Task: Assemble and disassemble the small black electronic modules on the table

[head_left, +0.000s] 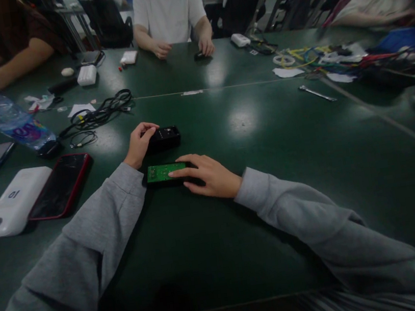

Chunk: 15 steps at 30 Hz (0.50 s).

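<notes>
A small black plastic casing rests on the green table, and my left hand holds its left end with closed fingers. Nearer to me lies a green circuit board set in a dark shell, its long side running left to right. My right hand grips the board's right end, with one finger laid on its face and others along the far and near edges. Part of the board is hidden under these fingers.
Left of me are a red-edged phone, a white power bank and a tilted water bottle. A black cable lies beyond. A wrench and tangled wires are at right. A person sits opposite.
</notes>
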Each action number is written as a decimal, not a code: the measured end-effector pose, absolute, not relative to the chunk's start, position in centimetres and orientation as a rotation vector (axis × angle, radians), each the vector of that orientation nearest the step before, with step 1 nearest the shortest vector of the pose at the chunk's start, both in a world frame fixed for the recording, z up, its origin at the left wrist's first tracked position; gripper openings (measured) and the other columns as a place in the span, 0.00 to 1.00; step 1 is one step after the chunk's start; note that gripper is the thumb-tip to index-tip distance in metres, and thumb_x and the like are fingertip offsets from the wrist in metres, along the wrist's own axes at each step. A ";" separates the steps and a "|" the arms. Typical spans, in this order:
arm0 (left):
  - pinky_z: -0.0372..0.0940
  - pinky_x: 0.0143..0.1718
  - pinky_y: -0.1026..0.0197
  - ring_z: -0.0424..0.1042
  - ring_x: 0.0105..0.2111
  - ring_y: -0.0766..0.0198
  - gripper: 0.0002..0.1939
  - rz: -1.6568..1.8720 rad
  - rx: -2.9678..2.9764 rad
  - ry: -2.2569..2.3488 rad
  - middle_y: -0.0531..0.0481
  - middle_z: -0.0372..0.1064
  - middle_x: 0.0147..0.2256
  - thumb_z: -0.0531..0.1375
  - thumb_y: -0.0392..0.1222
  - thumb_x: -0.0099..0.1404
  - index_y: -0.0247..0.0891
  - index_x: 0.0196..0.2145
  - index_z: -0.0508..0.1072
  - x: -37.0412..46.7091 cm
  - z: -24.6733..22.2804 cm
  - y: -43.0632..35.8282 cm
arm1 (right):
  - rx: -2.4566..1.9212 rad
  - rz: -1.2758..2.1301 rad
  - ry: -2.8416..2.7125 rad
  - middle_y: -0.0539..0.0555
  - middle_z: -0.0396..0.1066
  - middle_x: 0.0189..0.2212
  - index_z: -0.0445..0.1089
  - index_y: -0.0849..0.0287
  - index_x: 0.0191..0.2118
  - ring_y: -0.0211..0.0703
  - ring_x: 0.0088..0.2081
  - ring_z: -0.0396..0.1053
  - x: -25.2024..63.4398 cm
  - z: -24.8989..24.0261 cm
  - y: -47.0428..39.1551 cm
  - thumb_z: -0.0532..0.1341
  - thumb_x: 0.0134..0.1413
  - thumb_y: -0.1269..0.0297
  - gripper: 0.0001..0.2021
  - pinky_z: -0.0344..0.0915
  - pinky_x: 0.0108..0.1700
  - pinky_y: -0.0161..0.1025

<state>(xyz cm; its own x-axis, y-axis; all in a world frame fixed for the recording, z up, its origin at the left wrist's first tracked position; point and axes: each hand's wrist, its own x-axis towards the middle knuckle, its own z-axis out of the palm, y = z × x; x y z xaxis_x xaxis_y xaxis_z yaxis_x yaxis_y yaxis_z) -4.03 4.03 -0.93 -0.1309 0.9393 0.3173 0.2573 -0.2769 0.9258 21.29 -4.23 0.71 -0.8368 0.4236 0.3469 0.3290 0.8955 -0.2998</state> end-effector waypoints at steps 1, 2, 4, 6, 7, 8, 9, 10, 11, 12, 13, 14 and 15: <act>0.65 0.47 0.56 0.71 0.38 0.61 0.07 1.452 1.532 1.353 0.50 0.74 0.34 0.60 0.42 0.61 0.38 0.34 0.75 -4.0 -1.0 4.0 | -0.587 0.335 -2.621 0.59 0.59 0.60 0.62 0.48 0.63 0.52 0.54 0.65 21.6 0.6 -3.8 0.56 0.67 0.62 0.20 0.69 0.51 0.52; 0.65 0.47 0.56 0.71 0.38 0.61 0.06 1.460 1.528 1.349 0.50 0.74 0.34 0.59 0.42 0.62 0.39 0.34 0.75 -4.1 -1.1 4.1 | -0.627 0.359 -2.577 0.59 0.59 0.58 0.62 0.48 0.62 0.52 0.53 0.65 21.9 0.5 -3.3 0.57 0.65 0.63 0.20 0.69 0.50 0.52; 0.66 0.47 0.56 0.72 0.37 0.61 0.05 1.483 1.520 1.347 0.50 0.74 0.34 0.59 0.40 0.62 0.39 0.34 0.75 -4.1 -1.2 4.1 | -0.695 0.436 -2.465 0.58 0.60 0.56 0.64 0.49 0.59 0.51 0.53 0.65 22.6 0.3 -2.2 0.58 0.63 0.66 0.20 0.69 0.52 0.52; 0.66 0.47 0.56 0.72 0.37 0.62 0.05 1.527 1.501 1.350 0.50 0.74 0.34 0.59 0.38 0.63 0.39 0.34 0.75 -4.1 -1.3 4.2 | -0.728 0.505 -2.369 0.58 0.60 0.54 0.65 0.51 0.57 0.51 0.55 0.64 23.2 0.1 -1.3 0.58 0.61 0.68 0.19 0.67 0.56 0.52; 0.67 0.46 0.57 0.73 0.37 0.62 0.05 1.556 1.482 1.356 0.50 0.74 0.34 0.58 0.37 0.63 0.39 0.34 0.75 -4.1 -1.3 4.2 | -0.734 0.524 -2.342 0.58 0.60 0.53 0.65 0.51 0.56 0.51 0.56 0.63 23.6 0.1 -0.8 0.58 0.60 0.68 0.19 0.66 0.57 0.53; 0.67 0.46 0.57 0.73 0.37 0.62 0.05 1.587 1.457 1.364 0.50 0.74 0.34 0.58 0.37 0.64 0.39 0.34 0.74 -4.1 -1.3 4.2 | -0.738 0.528 -2.329 0.58 0.60 0.53 0.66 0.52 0.56 0.51 0.56 0.63 23.9 0.0 -0.4 0.58 0.60 0.68 0.19 0.65 0.58 0.53; 0.67 0.46 0.57 0.73 0.37 0.62 0.05 1.618 1.428 1.375 0.50 0.74 0.33 0.58 0.36 0.64 0.39 0.35 0.74 -4.1 -1.3 4.3 | -0.743 0.524 -2.325 0.58 0.60 0.53 0.66 0.52 0.56 0.51 0.56 0.63 24.2 -0.1 -0.1 0.58 0.60 0.68 0.19 0.64 0.59 0.53; 0.67 0.45 0.57 0.74 0.37 0.62 0.05 1.648 1.397 1.388 0.50 0.74 0.33 0.58 0.36 0.65 0.39 0.35 0.74 -4.2 -1.3 4.4 | -0.750 0.516 -2.324 0.57 0.60 0.53 0.66 0.51 0.56 0.51 0.56 0.63 24.5 -0.1 0.3 0.58 0.59 0.67 0.19 0.64 0.59 0.54; 0.68 0.45 0.57 0.74 0.37 0.62 0.05 1.675 1.371 1.400 0.50 0.74 0.33 0.58 0.35 0.65 0.39 0.36 0.74 -4.3 -1.4 4.4 | -0.757 0.507 -2.325 0.57 0.60 0.53 0.66 0.51 0.56 0.51 0.56 0.63 24.8 -0.2 0.7 0.58 0.59 0.67 0.19 0.64 0.59 0.54; 0.68 0.45 0.58 0.74 0.37 0.62 0.05 1.702 1.349 1.411 0.50 0.74 0.33 0.57 0.35 0.66 0.40 0.36 0.73 -4.3 -1.5 4.5 | -0.767 0.494 -2.325 0.57 0.60 0.52 0.66 0.51 0.57 0.51 0.56 0.63 25.1 -0.3 1.0 0.58 0.59 0.66 0.19 0.64 0.59 0.53; 0.68 0.45 0.58 0.74 0.37 0.62 0.05 1.727 1.331 1.417 0.50 0.74 0.33 0.57 0.35 0.66 0.40 0.37 0.73 -4.4 -1.6 4.6 | -0.780 0.477 -2.319 0.57 0.60 0.52 0.66 0.50 0.57 0.51 0.56 0.63 25.5 -0.5 1.4 0.58 0.59 0.66 0.20 0.64 0.59 0.53; 0.68 0.45 0.58 0.75 0.37 0.63 0.05 1.753 1.316 1.419 0.50 0.74 0.33 0.57 0.35 0.67 0.40 0.37 0.73 -4.5 -1.7 4.8 | -0.798 0.457 -2.306 0.57 0.60 0.52 0.66 0.50 0.57 0.51 0.56 0.63 25.9 -0.7 1.9 0.58 0.59 0.65 0.20 0.64 0.59 0.53; 0.68 0.45 0.58 0.75 0.37 0.63 0.05 1.777 1.305 1.420 0.50 0.74 0.33 0.56 0.36 0.68 0.40 0.38 0.72 -4.6 -1.8 4.9 | -0.820 0.434 -2.289 0.57 0.60 0.51 0.67 0.50 0.57 0.51 0.55 0.63 26.3 -0.8 2.3 0.58 0.59 0.65 0.20 0.64 0.59 0.53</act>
